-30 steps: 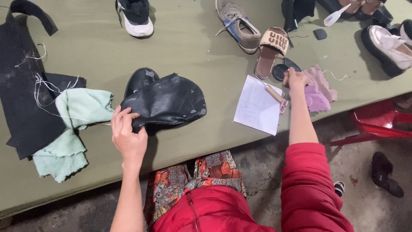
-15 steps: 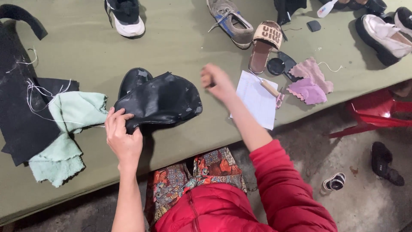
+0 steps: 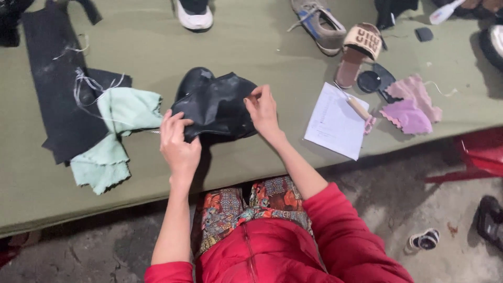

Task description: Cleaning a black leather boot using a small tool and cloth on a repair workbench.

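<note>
Crumpled glossy black leather shoe upper (image 3: 215, 107) on green table (image 3: 251, 47) – creased, shiny. Left hand (image 3: 178, 144) pinches its near edge; right hand (image 3: 262, 109) fingertips grip the top w/ fingers closed.

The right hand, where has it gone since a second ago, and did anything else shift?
The right hand left the tool by the white paper, swung left and now pinches the top edge of the black leather piece. The left hand kept its grip on the leather's near edge. The mint cloth, the paper and the shoes stayed put.

black leather piece (image 3: 217, 107): glossy, smooth | tablecloth (image 3: 251, 47): matt olive cloth
</note>
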